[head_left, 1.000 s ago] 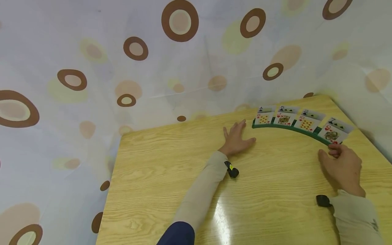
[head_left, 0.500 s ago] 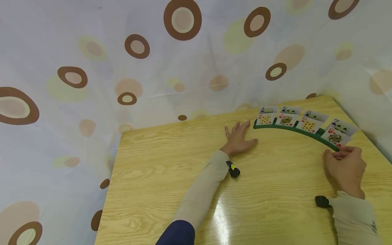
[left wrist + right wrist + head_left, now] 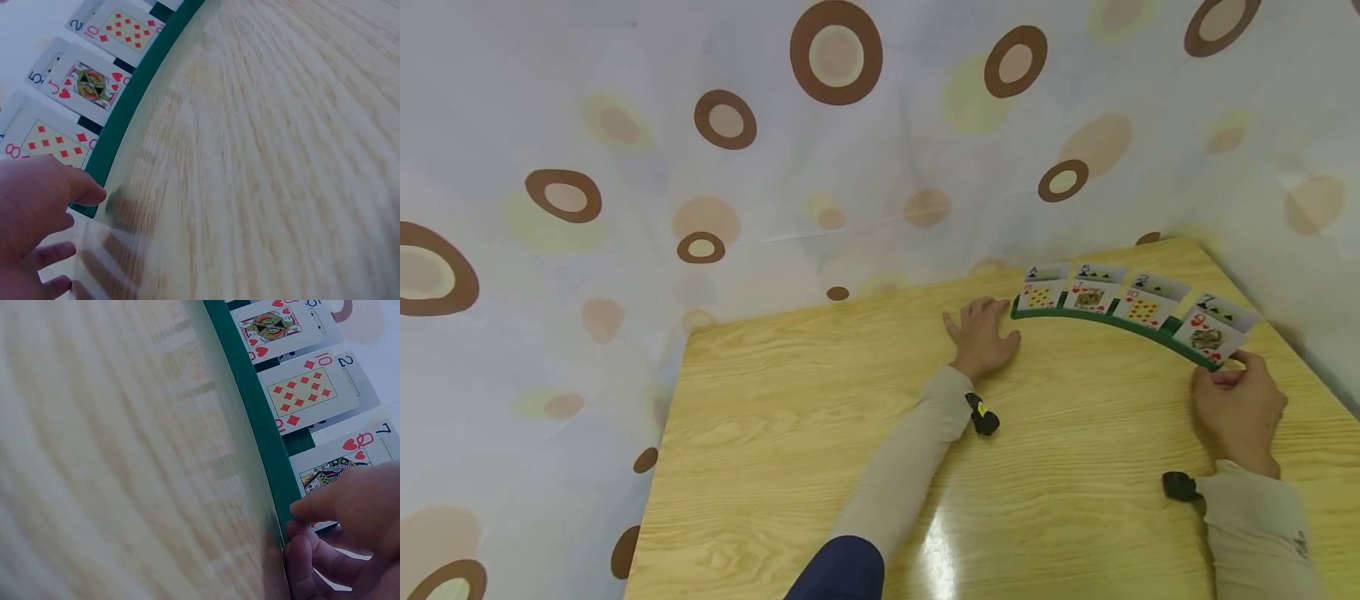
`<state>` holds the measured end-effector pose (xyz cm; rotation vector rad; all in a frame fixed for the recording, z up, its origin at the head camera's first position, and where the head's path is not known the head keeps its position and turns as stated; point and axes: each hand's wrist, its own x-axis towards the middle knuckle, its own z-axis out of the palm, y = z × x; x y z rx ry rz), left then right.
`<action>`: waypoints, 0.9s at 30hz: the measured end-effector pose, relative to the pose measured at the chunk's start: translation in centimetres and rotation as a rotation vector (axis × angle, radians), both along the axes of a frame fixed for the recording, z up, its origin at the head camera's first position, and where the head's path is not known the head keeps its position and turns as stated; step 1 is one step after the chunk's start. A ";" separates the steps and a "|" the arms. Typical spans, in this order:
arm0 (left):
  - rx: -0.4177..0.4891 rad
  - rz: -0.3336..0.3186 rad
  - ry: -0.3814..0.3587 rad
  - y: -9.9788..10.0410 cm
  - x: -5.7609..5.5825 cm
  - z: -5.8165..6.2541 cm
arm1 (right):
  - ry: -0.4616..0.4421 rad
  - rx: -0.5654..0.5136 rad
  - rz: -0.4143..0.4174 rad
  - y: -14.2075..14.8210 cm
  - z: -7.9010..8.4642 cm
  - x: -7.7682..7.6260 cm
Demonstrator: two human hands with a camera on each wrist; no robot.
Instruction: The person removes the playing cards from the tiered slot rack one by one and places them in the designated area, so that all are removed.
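Note:
A curved green card holder (image 3: 1101, 317) stands at the back right of the table, with playing cards upright in overlapping pairs. Its front cards are an eight of diamonds (image 3: 1039, 297), a jack of hearts (image 3: 92, 84), a ten of diamonds (image 3: 306, 392) and a queen of hearts (image 3: 1208, 337). Behind them show an ace, five, two and seven. My right hand (image 3: 1242, 408) pinches the holder's right end beside the queen, covering part of that card. At the other end, my left hand (image 3: 981, 340) has its fingers spread loosely, fingertips right at the holder's left tip.
The wooden table (image 3: 790, 433) extends left and toward me. A patterned sheet (image 3: 880, 167) hangs behind it and along its right side. Each sleeve carries a small black wrist camera (image 3: 1180, 486).
My left hand has edged in to the holder's left tip, its fingers less spread. My right hand has shifted slightly outward around the right end. The holder and cards look unmoved.

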<state>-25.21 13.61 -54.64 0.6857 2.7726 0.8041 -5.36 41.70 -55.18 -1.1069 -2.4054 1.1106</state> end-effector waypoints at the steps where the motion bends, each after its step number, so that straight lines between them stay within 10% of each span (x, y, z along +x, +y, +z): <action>1: -0.006 0.006 0.009 0.0 0.0 0.0 | 0.004 -0.001 0.004 -0.1 -0.1 -0.1; 27: 0.101 -0.099 0.091 -2.8 -0.4 -0.1 | 0.028 0.120 0.124 -0.1 0.1 0.4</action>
